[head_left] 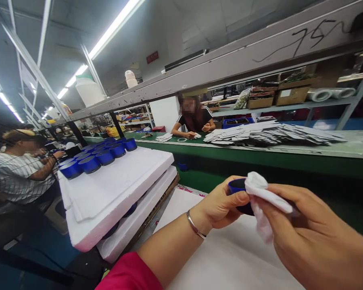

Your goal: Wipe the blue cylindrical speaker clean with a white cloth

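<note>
Right hand [314, 237] and cloth [261, 193] half-hide blue cap [237, 187].

Blue round cans [97, 157] stood in rows on stacked white foam slabs [115, 193]. Flat grey cartons [272, 135] lay heaped on the green surface [260, 159], where a seated person [193, 117] worked opposite.

Factory assembly line — green conveyor [260, 159], workers, shelving [290, 106]
</note>
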A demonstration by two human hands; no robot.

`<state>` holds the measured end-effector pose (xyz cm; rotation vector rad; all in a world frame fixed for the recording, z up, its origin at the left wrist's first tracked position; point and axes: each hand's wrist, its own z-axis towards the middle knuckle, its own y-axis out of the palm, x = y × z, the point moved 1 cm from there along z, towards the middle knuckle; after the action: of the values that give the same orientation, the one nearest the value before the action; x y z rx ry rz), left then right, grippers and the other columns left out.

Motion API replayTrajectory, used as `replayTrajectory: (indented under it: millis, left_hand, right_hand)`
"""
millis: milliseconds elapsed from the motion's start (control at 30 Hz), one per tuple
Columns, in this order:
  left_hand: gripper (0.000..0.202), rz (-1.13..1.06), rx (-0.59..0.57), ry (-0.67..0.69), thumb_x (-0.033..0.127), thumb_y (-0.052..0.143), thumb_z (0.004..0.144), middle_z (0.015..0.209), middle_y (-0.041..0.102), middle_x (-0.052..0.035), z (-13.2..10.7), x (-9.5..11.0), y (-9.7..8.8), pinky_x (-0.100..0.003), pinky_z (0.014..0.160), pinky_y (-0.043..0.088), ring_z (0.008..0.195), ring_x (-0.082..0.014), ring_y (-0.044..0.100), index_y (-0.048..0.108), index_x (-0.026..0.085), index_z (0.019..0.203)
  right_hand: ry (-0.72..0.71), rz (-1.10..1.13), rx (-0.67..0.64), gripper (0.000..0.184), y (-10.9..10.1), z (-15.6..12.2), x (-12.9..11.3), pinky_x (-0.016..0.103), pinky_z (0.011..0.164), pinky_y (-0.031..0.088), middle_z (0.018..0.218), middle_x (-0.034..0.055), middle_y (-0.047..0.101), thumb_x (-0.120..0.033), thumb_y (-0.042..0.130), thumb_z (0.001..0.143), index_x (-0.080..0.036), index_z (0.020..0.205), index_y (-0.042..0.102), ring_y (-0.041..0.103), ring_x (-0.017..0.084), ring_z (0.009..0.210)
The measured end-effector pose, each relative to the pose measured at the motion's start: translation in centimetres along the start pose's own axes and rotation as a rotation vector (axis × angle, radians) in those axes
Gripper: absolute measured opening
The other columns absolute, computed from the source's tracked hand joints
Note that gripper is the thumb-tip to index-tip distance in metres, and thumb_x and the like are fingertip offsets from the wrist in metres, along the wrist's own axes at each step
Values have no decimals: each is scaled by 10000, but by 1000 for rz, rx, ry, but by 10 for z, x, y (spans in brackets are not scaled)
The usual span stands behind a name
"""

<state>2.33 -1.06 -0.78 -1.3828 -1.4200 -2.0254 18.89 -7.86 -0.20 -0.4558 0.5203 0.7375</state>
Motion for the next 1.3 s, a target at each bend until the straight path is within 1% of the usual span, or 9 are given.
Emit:
replayTrajectory:
  millis: [167, 233, 400, 500, 600, 800, 933, 1067, 1300]
  left_hand:
    - [959, -95, 59, 64, 640, 1209, 426, 1154, 809, -99, 3, -11, 0, -350, 930, 593, 1012, -225, 727, 849, 180, 1187]
    - [930, -134, 88, 63, 691, 1185, 466, 1167, 817, -113, 4, -12, -2, -368, 938, 591, 1035, -246, 727, 863, 165, 1161]
    - [919, -95, 94, 92, 802, 1122, 528, 1136, 828, -124, 4, -12, -4, -403, 993, 582, 1119, -302, 735, 875, 152, 1128]
    - [994, -34, 90, 118, 780, 1148, 453, 1094, 827, -113, 2, -12, -4, -378, 890, 577, 1033, -290, 743, 861, 158, 1173]
    - [996, -73, 102, 82, 750, 1164, 441, 1126, 833, -119, 3, -11, -10, -339, 760, 562, 943, -265, 745, 847, 170, 1186]
    - [745, -171, -31, -31, 697, 1023, 806, 1348, 820, -194, 8, -12, -13, -392, 884, 591, 1208, -358, 764, 855, 144, 1275]
    - [761, -130, 18, 67, 665, 1136, 646, 1104, 824, -110, 3, -20, -2, -357, 901, 566, 1014, -256, 729, 876, 154, 1146]
    - [859, -122, 145, 86, 603, 1200, 507, 1116, 814, -86, 1, -20, -3, -321, 851, 546, 978, -217, 701, 884, 177, 1183]
    - [507, -283, 194, -43, 580, 870, 999, 1164, 817, -182, 6, -6, -5, -346, 843, 579, 991, -260, 738, 842, 91, 1128]
  right_hand:
    - [586, 28, -73, 604, 1, 18, 10, 388, 470, 420, 643, 57, 674, -757, 761, 646, -263, 967, 895, 559, 273, 521]
    - [680, 27, -102, 683, 1, 20, 16, 380, 462, 358, 644, 62, 669, -795, 751, 585, -263, 986, 904, 513, 266, 521]
    - [668, 86, -98, 709, 9, 12, 11, 386, 535, 474, 758, 69, 748, -818, 755, 560, -286, 1001, 915, 601, 286, 619]
    - [655, 96, -130, 692, 15, 10, 15, 405, 603, 551, 758, 60, 748, -808, 776, 575, -290, 1011, 922, 629, 293, 647]
    - [693, 81, -158, 657, 13, 19, 24, 404, 526, 498, 681, 79, 704, -785, 755, 534, -256, 897, 900, 594, 293, 586]
    - [650, 71, -34, 596, -7, 23, 14, 398, 539, 578, 710, 83, 722, -737, 819, 638, -267, 994, 905, 735, 350, 696]
    - [303, 156, -65, 448, 2, 4, 11, 356, 695, 658, 942, 57, 817, -690, 823, 849, -307, 1068, 904, 710, 247, 673]
    - [452, 151, -221, 592, 17, 1, 44, 349, 568, 596, 836, 62, 787, -806, 783, 840, -285, 1091, 912, 680, 262, 618]
    - [638, 119, -280, 733, 18, 12, 68, 340, 465, 451, 787, 78, 777, -905, 787, 693, -272, 1032, 933, 614, 262, 578]
